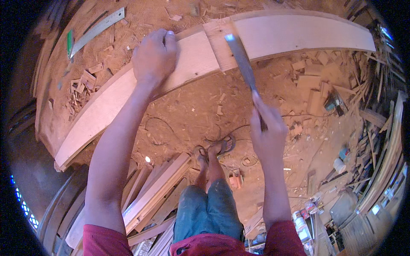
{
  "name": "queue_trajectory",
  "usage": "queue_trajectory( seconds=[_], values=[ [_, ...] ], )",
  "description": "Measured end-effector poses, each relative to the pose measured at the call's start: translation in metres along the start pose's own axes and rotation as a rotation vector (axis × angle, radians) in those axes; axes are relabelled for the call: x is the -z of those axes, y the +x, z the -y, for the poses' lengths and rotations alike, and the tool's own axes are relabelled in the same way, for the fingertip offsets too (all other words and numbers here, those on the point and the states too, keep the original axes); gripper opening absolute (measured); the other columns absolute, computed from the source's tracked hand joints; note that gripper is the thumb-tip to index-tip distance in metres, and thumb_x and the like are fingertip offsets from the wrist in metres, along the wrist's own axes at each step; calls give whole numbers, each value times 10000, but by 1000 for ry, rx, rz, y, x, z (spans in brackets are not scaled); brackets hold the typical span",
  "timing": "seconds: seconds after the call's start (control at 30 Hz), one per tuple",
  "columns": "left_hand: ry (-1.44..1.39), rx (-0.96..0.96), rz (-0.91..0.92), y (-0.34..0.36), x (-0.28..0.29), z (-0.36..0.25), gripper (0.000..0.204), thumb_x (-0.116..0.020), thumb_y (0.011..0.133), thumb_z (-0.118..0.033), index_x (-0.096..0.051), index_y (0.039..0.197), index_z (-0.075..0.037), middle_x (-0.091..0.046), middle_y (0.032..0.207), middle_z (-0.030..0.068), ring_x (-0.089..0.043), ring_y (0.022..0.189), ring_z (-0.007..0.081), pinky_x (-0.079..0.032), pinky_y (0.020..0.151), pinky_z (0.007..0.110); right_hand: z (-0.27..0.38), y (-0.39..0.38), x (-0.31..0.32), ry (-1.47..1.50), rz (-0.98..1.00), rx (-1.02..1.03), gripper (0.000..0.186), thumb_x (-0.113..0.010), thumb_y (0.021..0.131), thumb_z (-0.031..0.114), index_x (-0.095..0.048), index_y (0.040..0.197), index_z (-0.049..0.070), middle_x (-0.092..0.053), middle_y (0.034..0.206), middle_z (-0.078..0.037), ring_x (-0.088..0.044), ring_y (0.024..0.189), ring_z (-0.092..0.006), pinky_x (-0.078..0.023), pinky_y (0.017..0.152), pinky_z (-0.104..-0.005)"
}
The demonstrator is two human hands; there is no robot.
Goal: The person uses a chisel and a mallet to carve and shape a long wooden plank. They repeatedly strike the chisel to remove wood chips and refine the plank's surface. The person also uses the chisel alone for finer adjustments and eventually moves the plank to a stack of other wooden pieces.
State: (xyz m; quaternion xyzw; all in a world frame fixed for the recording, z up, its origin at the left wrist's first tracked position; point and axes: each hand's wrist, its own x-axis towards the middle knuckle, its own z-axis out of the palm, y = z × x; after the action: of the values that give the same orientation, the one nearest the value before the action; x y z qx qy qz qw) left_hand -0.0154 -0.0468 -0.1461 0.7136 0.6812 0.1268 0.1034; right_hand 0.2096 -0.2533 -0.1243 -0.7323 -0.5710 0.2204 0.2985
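A long pale wooden board lies across the far side, bent by the lens, with a shallow, rougher crosswise recess near its middle. My left hand is closed over the board to the left of that recess, its fingers curled at the far edge. In my right hand is a chisel with a flat metal blade, its bright tip over the right side of the recess. Whether the tip touches the wood cannot be made out. My right fingers wrap the handle and hide most of it.
A try square with a green handle lies at the far left. Offcuts and chips are scattered around. Stacked planks lie at lower left. A power tool and a cable sit to the right, near piled timber strips.
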Motion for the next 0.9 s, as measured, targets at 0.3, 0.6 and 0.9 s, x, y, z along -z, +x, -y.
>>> queue_trajectory(
  seconds=[0.3, 0.6, 0.9],
  values=[
    [-7, -17, -21, 1, -3, 4, 389, -459, 972, -382, -684, 984, -65, -689, 944, 221, -651, 902, 431, -497, 809, 514, 4, -12, 12, -18, 34, -37, 389, -669, 883, 77, -674, 1266, 142, -680, 927, -166, -672, 719, -283, -535, 618, -382],
    [1, -32, -38, 0, -5, -2, 405, -433, 960, -360, -677, 923, -40, -686, 983, 224, -648, 942, 417, -491, 838, 512, -4, -11, 17, 2, 46, -51, 384, -676, 883, 87, -680, 1259, 162, -676, 909, -154, -675, 727, -279, -540, 628, -373],
    [18, -4, -19, 5, -9, 2, 420, -426, 967, -377, -684, 992, -46, -685, 991, 239, -648, 947, 434, -492, 851, 519, -13, -12, 11, 6, 5, -10, 381, -674, 883, 75, -675, 1259, 142, -675, 910, -139, -665, 721, -262, -526, 628, -359]
  ],
)
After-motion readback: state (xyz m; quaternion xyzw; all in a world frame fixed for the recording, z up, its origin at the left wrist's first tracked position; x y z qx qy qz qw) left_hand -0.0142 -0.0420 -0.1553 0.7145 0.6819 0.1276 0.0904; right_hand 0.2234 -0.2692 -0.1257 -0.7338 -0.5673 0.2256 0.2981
